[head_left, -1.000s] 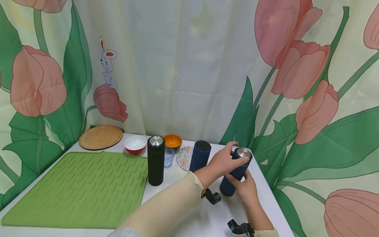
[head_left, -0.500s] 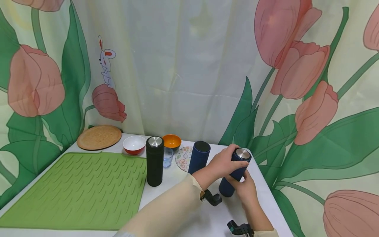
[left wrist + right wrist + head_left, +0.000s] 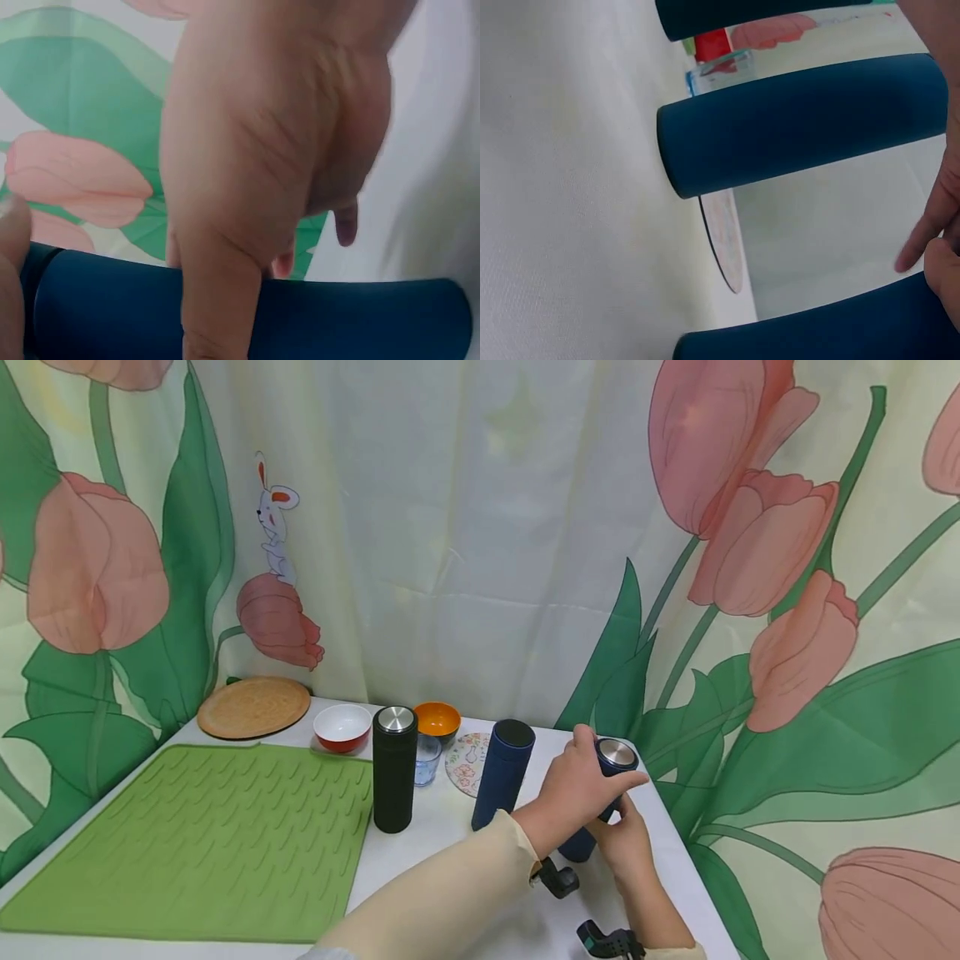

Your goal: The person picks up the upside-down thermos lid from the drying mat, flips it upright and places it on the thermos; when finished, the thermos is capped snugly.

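A navy thermos (image 3: 578,844) with a silver-topped lid (image 3: 617,753) stands at the table's right side, partly covered by both hands. My left hand (image 3: 573,781) grips it at the lid, thumb across the near side and fingers on the far left. Lower down, my right hand (image 3: 628,839) holds the body, its thumb on the left. The left wrist view shows the right hand (image 3: 277,150) across the thermos (image 3: 360,315), with a bit of the left hand (image 3: 11,277) at the lid end. In the right wrist view, the left hand (image 3: 937,202) comes in beside the thermos.
A second navy thermos (image 3: 502,777) stands just left of the hands, under the left forearm. Further left are a black thermos (image 3: 393,781), a glass cup (image 3: 427,760), a floral plate (image 3: 465,764), an orange bowl (image 3: 438,718), a red bowl (image 3: 342,727), a wooden board (image 3: 253,706) and a green mat (image 3: 217,843).
My left hand's raised fingers have come down to the lid. The hand has then turned, its thumb sliding right across the near side. The right hand keeps its hold on the body.
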`<control>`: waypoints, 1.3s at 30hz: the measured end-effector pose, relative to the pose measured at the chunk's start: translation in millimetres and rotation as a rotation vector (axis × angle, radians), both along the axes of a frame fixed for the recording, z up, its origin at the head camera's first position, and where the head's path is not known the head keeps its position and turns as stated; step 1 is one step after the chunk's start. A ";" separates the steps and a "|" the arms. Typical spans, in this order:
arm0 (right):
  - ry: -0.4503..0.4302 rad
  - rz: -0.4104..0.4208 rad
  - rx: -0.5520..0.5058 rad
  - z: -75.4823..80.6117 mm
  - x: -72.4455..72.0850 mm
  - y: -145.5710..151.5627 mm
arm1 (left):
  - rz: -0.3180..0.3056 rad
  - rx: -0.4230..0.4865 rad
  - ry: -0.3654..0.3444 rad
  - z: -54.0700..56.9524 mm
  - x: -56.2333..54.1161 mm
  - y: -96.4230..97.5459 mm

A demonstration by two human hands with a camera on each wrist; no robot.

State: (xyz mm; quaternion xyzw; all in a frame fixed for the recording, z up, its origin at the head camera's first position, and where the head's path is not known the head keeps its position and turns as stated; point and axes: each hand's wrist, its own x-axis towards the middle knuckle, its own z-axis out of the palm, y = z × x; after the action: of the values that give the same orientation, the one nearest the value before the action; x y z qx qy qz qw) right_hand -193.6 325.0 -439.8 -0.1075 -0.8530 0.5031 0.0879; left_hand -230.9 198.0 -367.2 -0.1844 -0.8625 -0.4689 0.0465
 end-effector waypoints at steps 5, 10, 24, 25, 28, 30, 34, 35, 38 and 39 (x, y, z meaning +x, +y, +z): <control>-0.001 0.028 -0.003 2.7 -2.7 -2.4 | -0.100 -0.042 0.038 1.1 -10.2 -14.9; -0.052 0.034 -0.038 4.8 -1.2 0.0 | -0.235 -0.099 0.012 4.7 -18.2 -27.4; -0.039 0.046 -0.007 4.7 -0.8 5.5 | 0.014 -0.067 0.025 4.5 -3.0 0.6; -0.029 0.051 -0.006 5.0 -0.8 4.9 | 0.011 -0.077 0.040 5.2 -3.6 0.0; -0.025 0.053 -0.004 6.5 -1.2 4.0 | -0.038 -0.104 0.063 8.4 -6.3 -5.2; -0.030 0.050 -0.007 7.7 -0.8 3.9 | -0.096 -0.111 0.048 11.9 -8.7 -10.7; -0.052 0.040 -0.024 8.5 -0.5 3.9 | -0.232 -0.141 -0.007 20.9 -14.8 -21.8; -0.054 0.040 -0.027 8.8 -0.1 3.7 | -0.261 -0.151 -0.021 23.5 -15.7 -24.0; -0.063 0.041 -0.041 7.9 0.1 4.2 | -0.283 -0.173 -0.053 29.6 -15.2 -25.0; -0.059 0.046 -0.040 7.9 0.5 4.3 | -0.259 -0.178 -0.059 30.4 -13.7 -22.8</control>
State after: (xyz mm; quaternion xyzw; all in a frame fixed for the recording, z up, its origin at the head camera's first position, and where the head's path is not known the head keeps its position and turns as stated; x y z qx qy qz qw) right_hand -193.1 329.3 -431.9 -0.1047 -0.8471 0.5187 0.0489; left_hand -244.7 175.2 -336.9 -0.2837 -0.8707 -0.3978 -0.0563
